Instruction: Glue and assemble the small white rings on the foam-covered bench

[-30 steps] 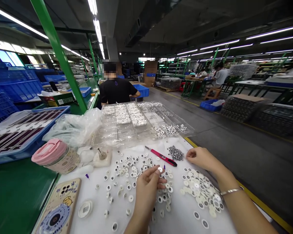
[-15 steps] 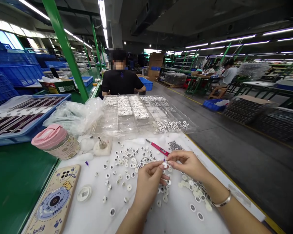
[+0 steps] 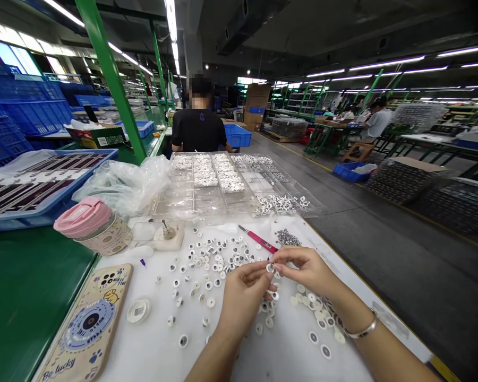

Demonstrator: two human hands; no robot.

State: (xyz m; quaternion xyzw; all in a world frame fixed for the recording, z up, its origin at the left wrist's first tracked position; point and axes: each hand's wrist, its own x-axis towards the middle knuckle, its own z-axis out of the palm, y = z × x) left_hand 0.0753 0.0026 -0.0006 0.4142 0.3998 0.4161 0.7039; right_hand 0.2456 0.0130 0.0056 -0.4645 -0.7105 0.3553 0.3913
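Between the thumb and fingers of my left hand (image 3: 249,286) is a small white disc (image 3: 270,268) with a dark centre. My right hand (image 3: 300,265) is closed in a pinch at the disc's right edge; whatever its fingertips hold is too small to make out. Loose white discs with dark metal centres (image 3: 209,260) are scattered on the white work surface (image 3: 143,350) around my left hand. Flat white discs (image 3: 311,300) lie below my right wrist. Beyond my right hand are a pink pen-shaped tool (image 3: 263,243) and a heap of tiny metal parts (image 3: 287,237).
Behind the work area stands a clear compartment tray (image 3: 207,201) of white and metal parts. On the left are a phone (image 3: 90,323), a pink-lidded cup (image 3: 91,225), a small fixture (image 3: 168,236) and a blue crate (image 3: 35,212). A person in black (image 3: 199,130) sits ahead.
The disc in my left hand now shows a dark centre where a plain white face showed before. Both hands stay close together in nearly the same place. The view has shifted slightly.
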